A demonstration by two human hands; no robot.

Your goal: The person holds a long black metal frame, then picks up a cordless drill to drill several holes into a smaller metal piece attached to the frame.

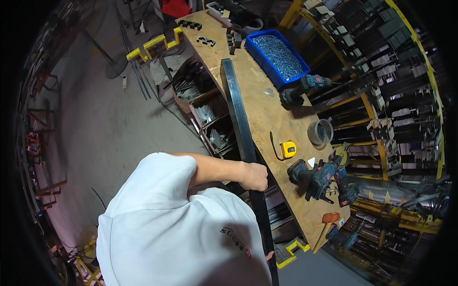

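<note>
A long black metal bar, like a square profile, lies along the near left edge of the wooden workbench and runs down past my body. My left hand is closed around it about midway along. Lower down, a small part of my right hand shows against the bar's near end, gripping its side; the rest is hidden by my white shirt. On the bench to the right of the bar is a yellow tape measure with a black strap. Beyond that lies a black cordless drill.
A blue bin of small screws, another drill, a round tub and a mallet are on the bench. Shelves of metal parts sit under its left side. Racks of profiles stand right.
</note>
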